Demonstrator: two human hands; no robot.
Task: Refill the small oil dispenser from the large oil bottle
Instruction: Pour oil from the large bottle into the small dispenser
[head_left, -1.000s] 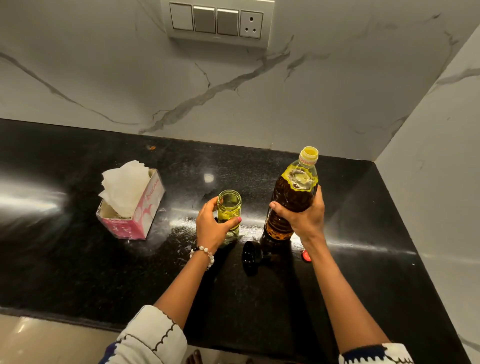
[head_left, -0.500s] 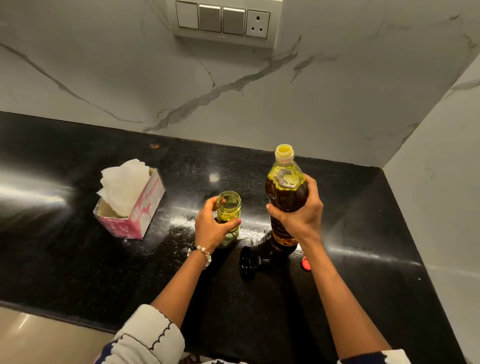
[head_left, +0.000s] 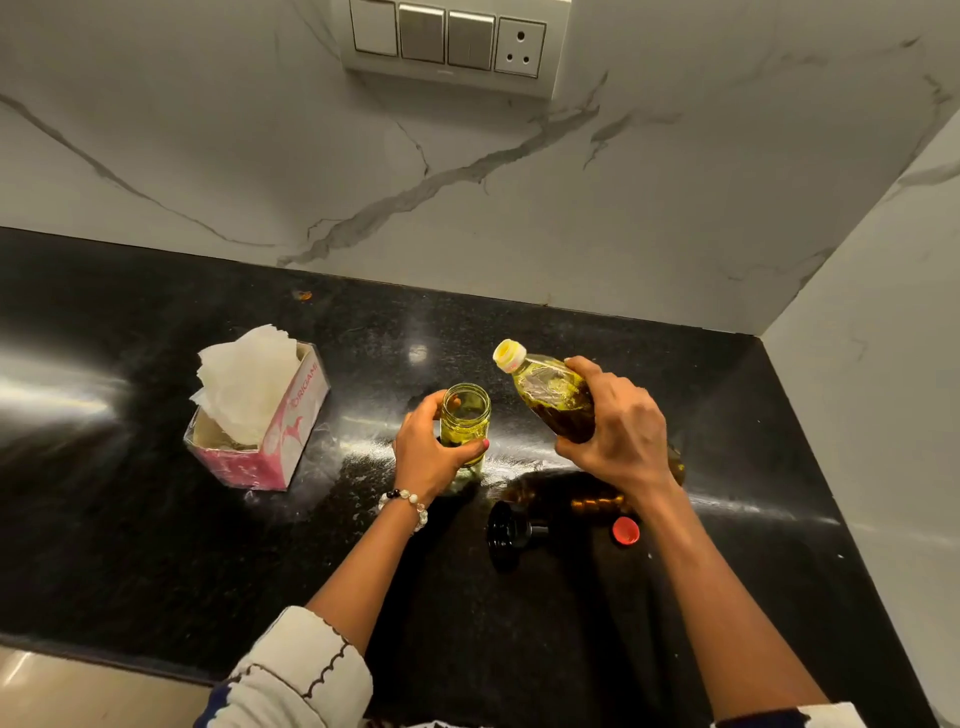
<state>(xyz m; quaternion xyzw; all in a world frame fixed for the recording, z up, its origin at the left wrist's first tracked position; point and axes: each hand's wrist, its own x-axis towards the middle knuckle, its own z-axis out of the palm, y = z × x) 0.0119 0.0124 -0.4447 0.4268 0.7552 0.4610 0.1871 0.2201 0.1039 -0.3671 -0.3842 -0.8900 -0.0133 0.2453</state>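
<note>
The left hand (head_left: 434, 452) wraps around the dispenser (head_left: 465, 423), a small open glass jar standing upright on the black table (head_left: 130, 519), thumb on the near side and fingers round the far side. A little yellow oil sits in its bottom part.

The right hand (head_left: 621, 431) grips the bottle (head_left: 550, 397) around its middle, fingers curled over the top and thumb underneath. The bottle is held off the table and tilted, its uncapped yellow neck pointing up and to the left, above and just right of the dispenser's mouth. The neck and the jar are apart; no oil shows running between them. The bottle's base is hidden behind the right hand.

On the table nearer the person, between the two forearms, lies a black lid (head_left: 511, 532) on its side. Just right of it, beside the right wrist, lies a red cap (head_left: 625, 530). Well to the left of the dispenser stands a pink tissue box (head_left: 265, 441) with white tissue sticking out of the top. A switch plate (head_left: 449, 44) is on the marble wall behind.
</note>
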